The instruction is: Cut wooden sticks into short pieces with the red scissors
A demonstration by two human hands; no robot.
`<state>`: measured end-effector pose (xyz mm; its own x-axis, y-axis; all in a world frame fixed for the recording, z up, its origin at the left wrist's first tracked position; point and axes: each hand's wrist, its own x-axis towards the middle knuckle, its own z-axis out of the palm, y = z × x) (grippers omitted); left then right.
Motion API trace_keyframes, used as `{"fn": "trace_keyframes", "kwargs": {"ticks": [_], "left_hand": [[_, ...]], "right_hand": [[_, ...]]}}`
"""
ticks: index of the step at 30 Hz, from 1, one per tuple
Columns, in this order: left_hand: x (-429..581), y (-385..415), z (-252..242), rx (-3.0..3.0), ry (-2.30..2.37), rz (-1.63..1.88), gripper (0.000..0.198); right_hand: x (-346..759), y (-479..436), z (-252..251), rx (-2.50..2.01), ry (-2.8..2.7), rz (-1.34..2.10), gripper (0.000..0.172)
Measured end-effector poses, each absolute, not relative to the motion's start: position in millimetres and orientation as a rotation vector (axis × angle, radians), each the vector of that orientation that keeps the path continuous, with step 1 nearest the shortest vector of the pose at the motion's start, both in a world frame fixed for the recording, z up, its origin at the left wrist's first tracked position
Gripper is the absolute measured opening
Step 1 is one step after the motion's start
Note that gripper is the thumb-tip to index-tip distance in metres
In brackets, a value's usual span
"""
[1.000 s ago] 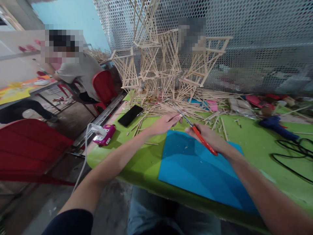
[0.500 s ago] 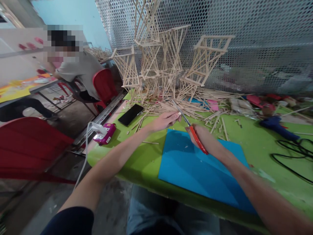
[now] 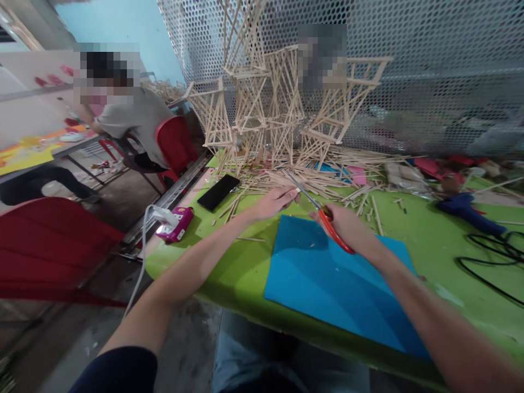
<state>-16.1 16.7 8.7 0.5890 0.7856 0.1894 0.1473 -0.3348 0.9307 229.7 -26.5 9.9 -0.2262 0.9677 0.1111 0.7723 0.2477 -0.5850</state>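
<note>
My left hand [image 3: 277, 202] is closed in a pinch on a small pale wooden piece [image 3: 297, 190], near the middle of the view. My right hand [image 3: 344, 226] is wrapped round the handles of red-handled scissors [image 3: 336, 236]. The scissor blades point up and left and lie close beside the fingertips of my left hand; whether they touch the piece is too small to tell. Below both hands a blue sheet [image 3: 327, 284] lies on the green table [image 3: 233, 273]. Loose wooden sticks [image 3: 327, 185] are heaped behind the hands.
Stick towers [image 3: 249, 103] stand at the back before a perforated metal screen [image 3: 442, 82]. A black phone [image 3: 218, 192] and a purple power strip [image 3: 179, 225] lie left. A blue glue gun [image 3: 469, 213] with a black cable lies right. A person [image 3: 139, 120] sits far left.
The scissors and my right hand have shifted slightly right. My left hand has moved a little left, still pinching the piece.
</note>
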Motion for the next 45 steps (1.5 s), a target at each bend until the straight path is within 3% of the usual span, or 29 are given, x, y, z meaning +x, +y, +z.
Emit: {"fn": "trace_keyframes", "kwargs": {"ticks": [8, 13, 23, 27, 31, 37, 45], "left_hand": [[-12, 5, 18, 2.199, 0.780, 0.714, 0.042], [-7, 0, 16, 2.373, 0.837, 0.629, 0.032], [-1, -4, 13, 2.549, 0.918, 0.553, 0.033], [-3, -5, 14, 2.482, 0.947, 0.660, 0.028], [-8, -3, 21, 2.287, 0.942, 0.858, 0.043], [-9, 7, 16, 1.847, 0.750, 1.187, 0.051], [0, 10, 3, 1.689, 0.594, 1.380, 0.031]], "right_hand": [[223, -28, 10, -1.218, -1.704, 0.843, 0.040], [216, -34, 10, -1.155, -1.531, 0.840, 0.044], [223, -32, 2, -1.179, -1.646, 0.747, 0.044], [222, -31, 4, -1.177, -1.588, 0.743, 0.040], [222, -29, 11, -1.008, -1.269, 0.997, 0.049], [224, -29, 21, -0.843, -0.893, 1.347, 0.051], [211, -33, 11, -0.853, -0.801, 1.547, 0.053]]}}
